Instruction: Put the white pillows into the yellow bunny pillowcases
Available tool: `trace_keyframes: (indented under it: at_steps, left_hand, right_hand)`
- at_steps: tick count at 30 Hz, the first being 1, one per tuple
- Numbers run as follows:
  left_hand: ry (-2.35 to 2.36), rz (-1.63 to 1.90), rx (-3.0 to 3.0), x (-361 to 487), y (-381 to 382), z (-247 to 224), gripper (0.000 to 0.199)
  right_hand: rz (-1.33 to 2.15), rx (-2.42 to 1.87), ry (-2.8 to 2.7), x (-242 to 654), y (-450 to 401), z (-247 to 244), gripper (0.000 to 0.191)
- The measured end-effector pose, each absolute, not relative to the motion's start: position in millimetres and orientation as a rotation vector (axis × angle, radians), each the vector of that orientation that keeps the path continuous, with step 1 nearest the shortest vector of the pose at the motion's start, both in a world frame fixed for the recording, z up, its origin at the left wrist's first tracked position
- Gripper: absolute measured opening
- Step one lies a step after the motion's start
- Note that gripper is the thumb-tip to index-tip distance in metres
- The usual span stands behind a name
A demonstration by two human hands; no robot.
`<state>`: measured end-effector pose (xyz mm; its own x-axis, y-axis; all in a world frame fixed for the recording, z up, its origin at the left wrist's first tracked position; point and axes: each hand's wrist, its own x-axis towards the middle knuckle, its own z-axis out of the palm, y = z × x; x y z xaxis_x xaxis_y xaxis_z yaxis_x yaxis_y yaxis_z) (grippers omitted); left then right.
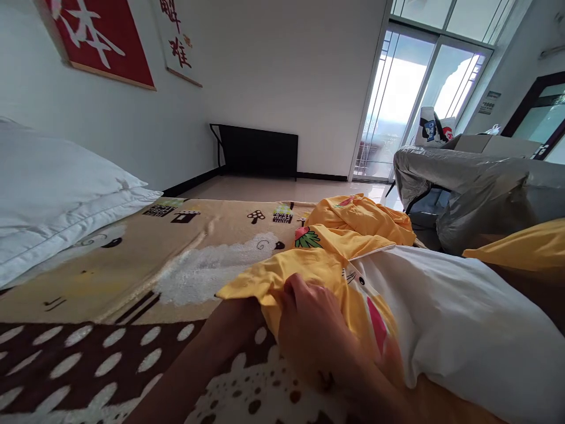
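Observation:
A yellow pillowcase [289, 264] printed with cartoon faces and fruit lies bunched across the bed. My right hand [311, 321] is closed, pinching a fold of it near its left end. My left forearm [216, 338] reaches in beneath the same cloth, which hides the left hand and its fingers. To the right, a plump white pillow [463, 306] adjoins the yellow cloth; how far it sits inside is hidden by the folds. Another bunched part of yellow fabric [359, 218] lies just beyond the hands.
A patterned brown and beige blanket [119, 294] covers the bed. White pillows [57, 188] rest at the left. More yellow cloth [525, 244] shows at the right edge. Beyond stand a plastic-wrapped piece of furniture [481, 171], a black panel [260, 152] and a glass door [397, 100].

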<state>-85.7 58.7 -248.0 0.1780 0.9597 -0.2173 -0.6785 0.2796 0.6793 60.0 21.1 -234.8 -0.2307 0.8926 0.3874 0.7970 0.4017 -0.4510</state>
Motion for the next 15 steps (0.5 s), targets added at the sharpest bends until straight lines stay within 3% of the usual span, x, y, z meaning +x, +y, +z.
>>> trace_keyframes:
  at_steps: [8,15]
  left_hand:
    - [0.777,1.363,0.48,-100,63,-256,0.024]
    - [0.771,1.356,0.388,-98,66,-241,0.021]
  right_hand:
    - [0.223,-1.466,-2.341,69,21,-226,0.015]
    - [0.089,-1.61,-2.221,83,14,-209,0.01]
